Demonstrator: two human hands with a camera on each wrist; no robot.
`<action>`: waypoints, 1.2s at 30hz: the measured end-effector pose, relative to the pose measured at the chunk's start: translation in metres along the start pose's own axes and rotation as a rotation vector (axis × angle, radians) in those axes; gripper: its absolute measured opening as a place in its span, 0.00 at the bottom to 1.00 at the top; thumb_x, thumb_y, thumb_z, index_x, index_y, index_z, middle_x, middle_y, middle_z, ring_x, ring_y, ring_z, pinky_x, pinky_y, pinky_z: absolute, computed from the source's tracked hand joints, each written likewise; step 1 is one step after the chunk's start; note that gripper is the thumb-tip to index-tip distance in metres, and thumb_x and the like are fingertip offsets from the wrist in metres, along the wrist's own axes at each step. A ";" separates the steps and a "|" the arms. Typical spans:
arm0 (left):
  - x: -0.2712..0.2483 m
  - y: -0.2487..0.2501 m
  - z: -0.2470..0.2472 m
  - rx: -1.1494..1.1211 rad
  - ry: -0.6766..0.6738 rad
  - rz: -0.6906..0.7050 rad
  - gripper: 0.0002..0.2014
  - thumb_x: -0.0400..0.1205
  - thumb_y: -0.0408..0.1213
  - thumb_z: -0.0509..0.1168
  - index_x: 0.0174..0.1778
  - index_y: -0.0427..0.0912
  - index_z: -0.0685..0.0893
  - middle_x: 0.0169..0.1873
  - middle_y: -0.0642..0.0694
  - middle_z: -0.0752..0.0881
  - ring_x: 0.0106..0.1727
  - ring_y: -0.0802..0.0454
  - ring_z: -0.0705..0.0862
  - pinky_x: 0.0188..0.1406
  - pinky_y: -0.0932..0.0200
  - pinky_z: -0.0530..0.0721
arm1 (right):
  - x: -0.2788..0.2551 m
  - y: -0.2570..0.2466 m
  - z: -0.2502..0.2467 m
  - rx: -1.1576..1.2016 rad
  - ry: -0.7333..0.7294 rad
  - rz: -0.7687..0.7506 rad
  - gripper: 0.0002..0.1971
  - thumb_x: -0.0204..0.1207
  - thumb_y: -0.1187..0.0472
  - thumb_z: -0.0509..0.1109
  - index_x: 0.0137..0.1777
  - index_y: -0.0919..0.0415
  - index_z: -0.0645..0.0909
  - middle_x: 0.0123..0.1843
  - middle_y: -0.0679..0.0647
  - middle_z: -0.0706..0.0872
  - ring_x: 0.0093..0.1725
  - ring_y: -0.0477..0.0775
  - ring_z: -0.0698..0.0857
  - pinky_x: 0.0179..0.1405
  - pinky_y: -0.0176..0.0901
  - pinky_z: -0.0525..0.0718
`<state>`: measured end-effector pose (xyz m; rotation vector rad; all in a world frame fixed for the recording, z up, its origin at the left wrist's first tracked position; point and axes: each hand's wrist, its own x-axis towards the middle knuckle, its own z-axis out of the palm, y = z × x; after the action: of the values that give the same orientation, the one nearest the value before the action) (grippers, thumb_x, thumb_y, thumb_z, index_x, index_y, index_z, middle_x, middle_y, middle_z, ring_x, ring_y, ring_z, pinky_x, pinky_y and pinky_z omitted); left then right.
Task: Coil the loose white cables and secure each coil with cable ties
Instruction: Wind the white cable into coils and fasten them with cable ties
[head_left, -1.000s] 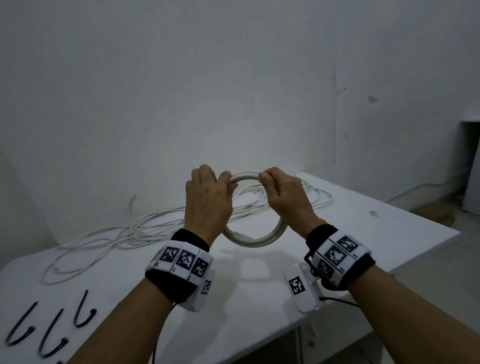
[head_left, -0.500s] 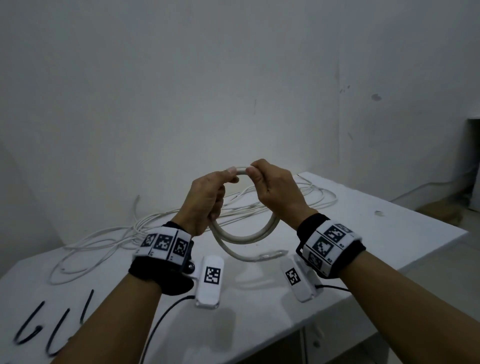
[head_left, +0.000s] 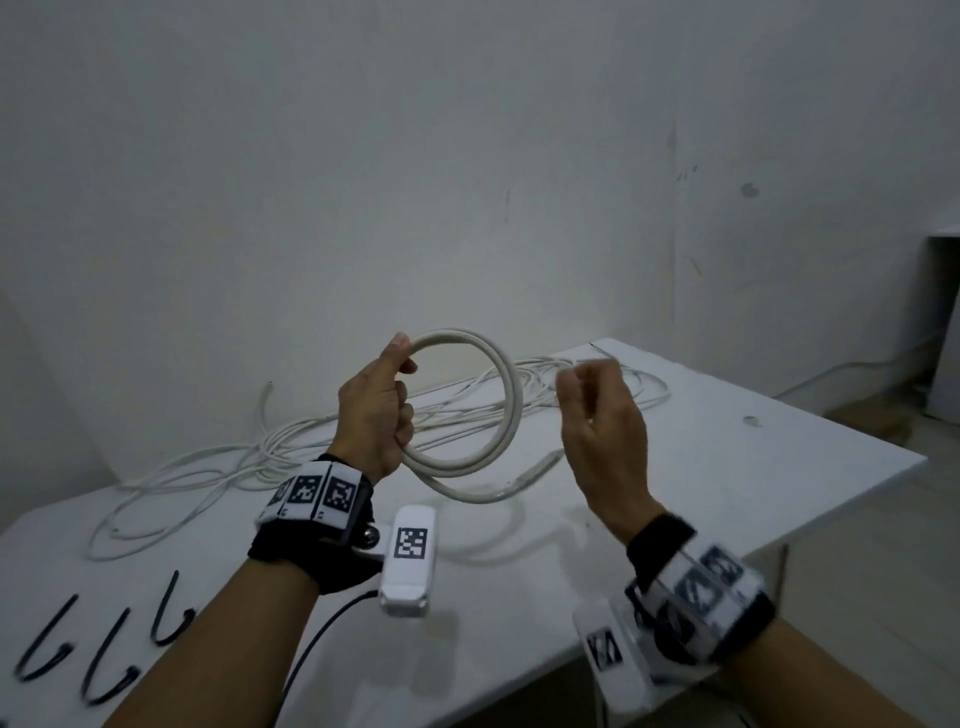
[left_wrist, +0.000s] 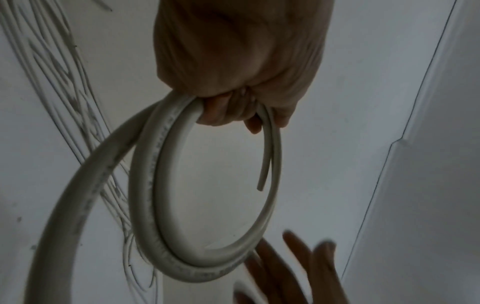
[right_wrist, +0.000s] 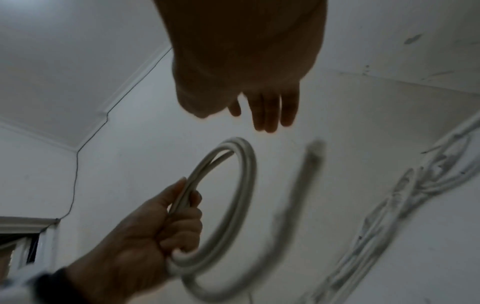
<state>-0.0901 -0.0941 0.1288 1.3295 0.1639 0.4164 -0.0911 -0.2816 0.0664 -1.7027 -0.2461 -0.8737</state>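
Observation:
My left hand (head_left: 401, 382) grips a small coil of thick white cable (head_left: 506, 400) and holds it upright above the table, thumb on top. In the left wrist view the fingers (left_wrist: 228, 111) wrap both turns of the coil (left_wrist: 145, 185). The cable's loose tail (head_left: 535, 475) curves out below the coil. My right hand (head_left: 582, 387) hovers just right of the coil, blurred and holding nothing. The right wrist view shows its fingers (right_wrist: 267, 111) relaxed above the coil (right_wrist: 244, 185). Three black cable ties (head_left: 109, 670) lie at the table's near left.
A tangle of thin white cables (head_left: 234, 457) runs along the back of the white table (head_left: 727, 467), from the far left to behind the coil. The table's right edge and near corner drop off to the floor. A wall stands close behind.
My right hand has let go of the top of the coil and drawn back to the right. The left hand now holds the coil alone and has lifted it.

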 end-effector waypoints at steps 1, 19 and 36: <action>0.002 0.000 -0.002 -0.016 0.012 -0.004 0.17 0.79 0.55 0.68 0.35 0.45 0.78 0.16 0.54 0.62 0.14 0.58 0.57 0.15 0.69 0.54 | -0.016 0.005 -0.002 -0.004 0.026 0.052 0.07 0.81 0.50 0.63 0.44 0.51 0.72 0.37 0.45 0.81 0.36 0.42 0.79 0.34 0.39 0.72; -0.006 -0.020 0.010 -0.041 -0.062 -0.140 0.18 0.79 0.57 0.67 0.37 0.46 0.76 0.17 0.55 0.60 0.15 0.59 0.56 0.12 0.68 0.54 | -0.015 0.012 0.052 0.648 -0.044 0.975 0.18 0.74 0.76 0.51 0.28 0.57 0.60 0.21 0.54 0.62 0.19 0.50 0.58 0.22 0.36 0.58; 0.000 -0.015 0.006 0.036 -0.047 -0.229 0.19 0.79 0.56 0.68 0.35 0.44 0.76 0.17 0.54 0.60 0.13 0.59 0.57 0.11 0.70 0.54 | -0.009 0.002 0.042 1.202 -0.224 0.992 0.18 0.84 0.59 0.56 0.30 0.57 0.70 0.17 0.50 0.68 0.18 0.47 0.66 0.20 0.37 0.67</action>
<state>-0.0854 -0.1024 0.1161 1.3373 0.2825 0.1889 -0.0792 -0.2420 0.0559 -0.5864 -0.0185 0.2468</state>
